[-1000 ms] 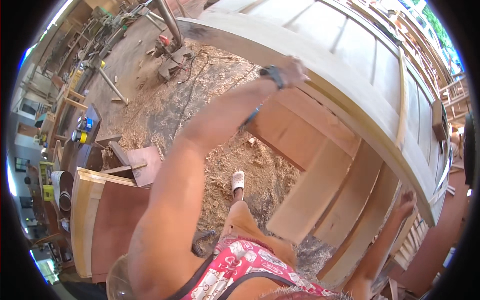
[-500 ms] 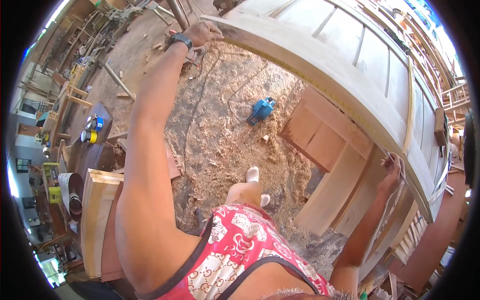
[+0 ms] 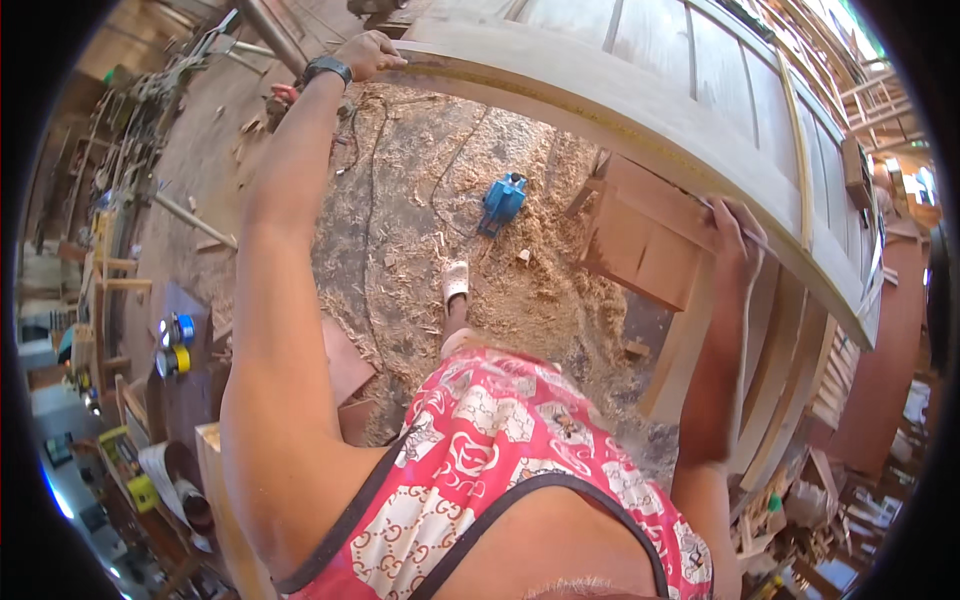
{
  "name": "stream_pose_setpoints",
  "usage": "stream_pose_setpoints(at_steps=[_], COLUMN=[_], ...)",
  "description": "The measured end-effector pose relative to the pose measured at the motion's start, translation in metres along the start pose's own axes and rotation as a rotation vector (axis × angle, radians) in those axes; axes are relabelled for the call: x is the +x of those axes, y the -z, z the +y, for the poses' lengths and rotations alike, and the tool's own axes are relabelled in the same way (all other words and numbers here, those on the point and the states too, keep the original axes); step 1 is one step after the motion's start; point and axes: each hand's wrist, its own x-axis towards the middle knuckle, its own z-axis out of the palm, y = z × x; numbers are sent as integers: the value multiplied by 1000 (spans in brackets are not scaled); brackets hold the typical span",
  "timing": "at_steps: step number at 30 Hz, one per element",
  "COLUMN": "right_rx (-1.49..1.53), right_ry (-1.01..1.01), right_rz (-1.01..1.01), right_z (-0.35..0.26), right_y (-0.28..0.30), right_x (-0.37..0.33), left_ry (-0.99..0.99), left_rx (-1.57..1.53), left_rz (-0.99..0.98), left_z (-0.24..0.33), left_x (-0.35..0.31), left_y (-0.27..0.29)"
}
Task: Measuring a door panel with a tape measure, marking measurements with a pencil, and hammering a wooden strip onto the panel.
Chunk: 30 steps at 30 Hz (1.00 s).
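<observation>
A large pale wooden panel (image 3: 570,75), framed like a door, lies raised in front of me and runs from upper left to right. Along its near edge stretches a yellow measuring tape (image 3: 620,132). My left hand (image 3: 368,57), with a dark watch on the wrist, is closed at the panel's far left corner, pinching the tape's end. Below the right part of that edge, my right hand (image 3: 735,240) is closed on a thin pale stick (image 3: 757,243) that looks like a pencil. Its fingers are partly hidden from view.
A blue power tool (image 3: 503,203) stands on the shavings-covered floor (image 3: 400,220), with cords running near it. Reddish-brown boards (image 3: 645,235) and lighter planks lie under the panel. A small wood block (image 3: 857,175) rests on the panel. Metal pipes (image 3: 270,35) rise near my left hand.
My right hand has slid leftward and away from me along the panel's edge. My left hand stays at the corner. The whole view has shifted as my head moved, and one foot has stepped.
</observation>
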Motion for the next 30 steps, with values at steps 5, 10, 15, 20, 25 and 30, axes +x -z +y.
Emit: stream_pose_setpoints(at_steps=[5, 10, 15, 20, 25, 30], right_rx=[-32, -132, -67, 116, 116, 114], right_ry=[33, -69, -33, -15, -118, -96], right_rz=[-125, -185, -207, -249, -195, -247], right_z=[-9, 4, 17, 22, 27, 35], right_y=[-147, -258, -341, -394, -405, -401], right_x=[52, 90, 135, 170, 177, 174], left_ry=[-317, 46, 61, 60, 61, 73], left_rx=[321, 3, -31, -13, -33, -2], left_rz=[32, -62, 21, 80, -52, -8], left_z=[-61, -70, -82, -87, -72, -65], left_x=[32, 39, 37, 39, 39, 31], left_y=[-13, -15, -17, -13, -4, -7])
